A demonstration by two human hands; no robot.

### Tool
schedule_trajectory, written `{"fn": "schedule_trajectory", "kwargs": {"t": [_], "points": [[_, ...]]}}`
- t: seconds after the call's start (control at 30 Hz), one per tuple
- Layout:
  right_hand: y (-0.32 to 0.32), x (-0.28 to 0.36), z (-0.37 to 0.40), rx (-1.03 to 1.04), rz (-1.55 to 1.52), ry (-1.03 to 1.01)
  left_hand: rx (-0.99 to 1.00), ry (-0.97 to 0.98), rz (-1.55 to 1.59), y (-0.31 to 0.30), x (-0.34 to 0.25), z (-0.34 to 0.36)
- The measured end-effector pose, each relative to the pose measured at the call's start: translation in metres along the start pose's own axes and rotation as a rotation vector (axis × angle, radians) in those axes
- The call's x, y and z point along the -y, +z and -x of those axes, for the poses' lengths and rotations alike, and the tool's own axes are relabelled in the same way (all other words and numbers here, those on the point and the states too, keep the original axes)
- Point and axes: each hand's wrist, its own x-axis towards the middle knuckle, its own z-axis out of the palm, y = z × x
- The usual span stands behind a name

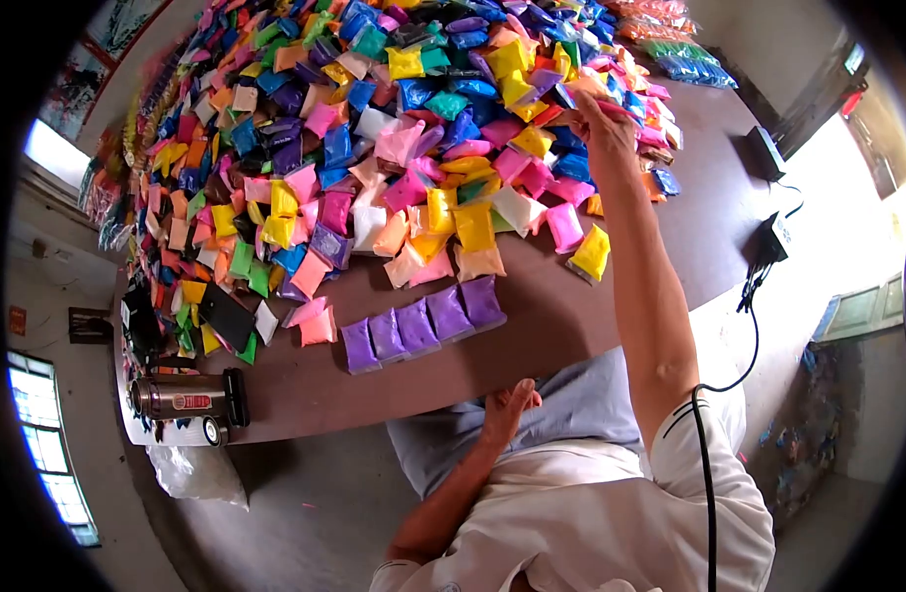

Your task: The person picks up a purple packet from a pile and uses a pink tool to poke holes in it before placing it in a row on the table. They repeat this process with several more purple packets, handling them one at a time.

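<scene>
A large heap of small packets (403, 148) in many colours covers the back of the brown table (542, 316). My right hand (601, 120) reaches to the right part of the heap, its fingers among pink and blue packets; what they hold, if anything, is hidden. Near the front edge, several purple packets (413, 326) lie side by side in a row. My left hand (513, 403) rests by my lap at the table edge, its fingers curled, and anything in it is too small to name. A yellow packet (592, 253) lies beside my right forearm.
A steel flask (181, 396) lies on its side at the left front corner, near a black phone-like object (226, 314). Black adapters (771, 237) with cables sit at the right edge. Bundled packets (685, 61) lie at the back right. A clear plastic bag (196, 474) hangs below the table.
</scene>
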Motion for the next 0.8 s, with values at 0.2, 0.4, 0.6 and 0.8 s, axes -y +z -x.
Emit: {"fn": "schedule_trajectory", "kwargs": {"t": [0.2, 0.4, 0.6, 0.8], "points": [[0.019, -0.006, -0.035, 0.008, 0.039, 0.071, 0.033, 0.08, 0.085, -0.005, 0.014, -0.004], [0.041, -0.013, -0.046, 0.059, 0.297, 0.056, 0.095, 0.06, 0.036, -0.01, 0.007, -0.002], [0.028, -0.004, -0.047, -0.075, 0.29, -0.148, 0.058, 0.052, 0.075, -0.005, 0.001, -0.001], [-0.019, 0.025, 0.033, 0.081, -0.09, 0.079, -0.039, -0.142, 0.07, -0.011, 0.023, 0.002]]}}
